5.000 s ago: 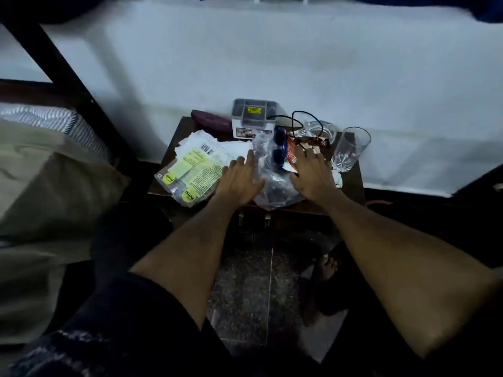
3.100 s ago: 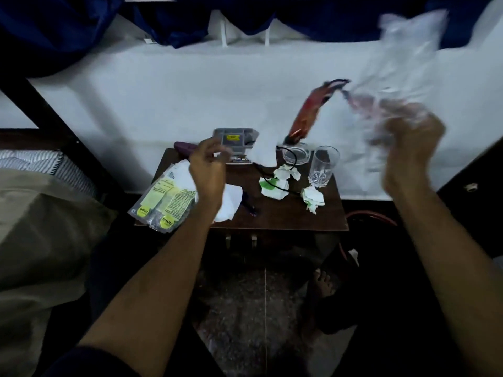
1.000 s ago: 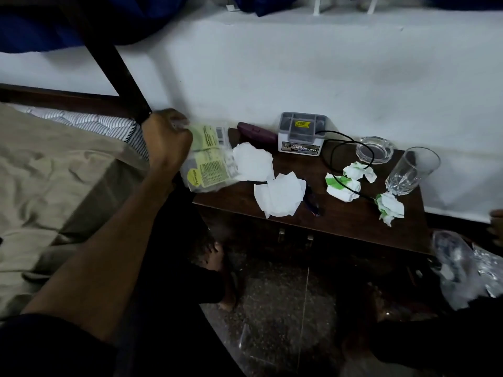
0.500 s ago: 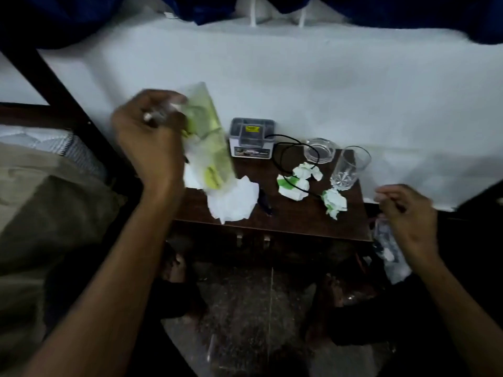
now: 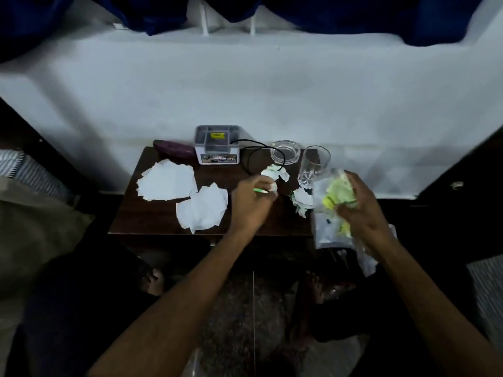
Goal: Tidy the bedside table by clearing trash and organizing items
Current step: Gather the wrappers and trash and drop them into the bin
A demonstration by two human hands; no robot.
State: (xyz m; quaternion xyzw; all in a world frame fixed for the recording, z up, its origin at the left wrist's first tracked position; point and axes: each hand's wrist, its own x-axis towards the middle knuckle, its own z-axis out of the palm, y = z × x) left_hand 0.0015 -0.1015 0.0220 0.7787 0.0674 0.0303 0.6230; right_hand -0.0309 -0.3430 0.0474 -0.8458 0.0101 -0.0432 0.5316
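Left hand (image 5: 251, 198) reaches out over the middle of the desk (image 5: 152, 221), grip pinched on a crumpled white-and-green paper wad (image 5: 265, 188), right at the desk surface. Right hand (image 5: 359, 210) is at the desk's right edge, fingers curled round a clear plastic bag (image 5: 330, 213), holding it up; bag hangs partly past the edge.

Bag contents: yellow-green packets (image 5: 339, 194), blurred, can't read more.

On the desk, left to right: two flat white tissues (image 5: 166, 180) and (image 5: 202, 209), overlapping at one corner. Second paper wad (image 5: 275, 172) just behind the left hand's fingertips. Third wad (image 5: 302, 200) between the two hands, touching or just beside the bag, can't tell which.

Back row along the wall: dark purple case (image 5: 174, 150), grey compartment box (image 5: 217, 144) with a yellow label, black cable (image 5: 251, 152) looping from it toward the wads, glass ashtray (image 5: 285, 152), empty drinking glass (image 5: 314, 164) upright, just behind the bag.

Bed (image 5: 32, 213) sits left of the desk.
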